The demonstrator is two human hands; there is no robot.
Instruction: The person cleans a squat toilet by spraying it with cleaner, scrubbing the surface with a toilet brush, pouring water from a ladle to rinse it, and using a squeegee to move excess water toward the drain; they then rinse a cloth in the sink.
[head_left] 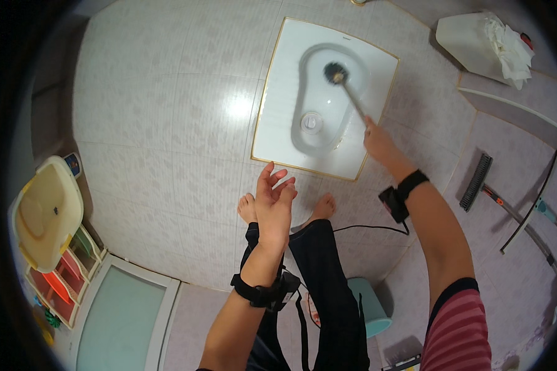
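A white squat toilet (274,111) with a gold-edged rim is set in the tiled floor ahead of me. My right hand (380,143) grips the handle of a toilet brush (354,99) from the right side of the toilet. Its dark round head (335,73), blurred, is over the far part of the basin. A pale round drain piece (311,123) sits in the nearer part of the basin. My left hand (275,201) hangs with nothing in it just short of the toilet's near edge, palm up and fingers loosely curled but apart.
My bare feet stand before the toilet. A teal bucket (372,309) is near my right leg. To the right are a long-handled floor brush (476,182) and a squeegee (531,204); a white bin (467,46) stands far right. At left are a yellow basin (68,204) on a rack and a door (120,315).
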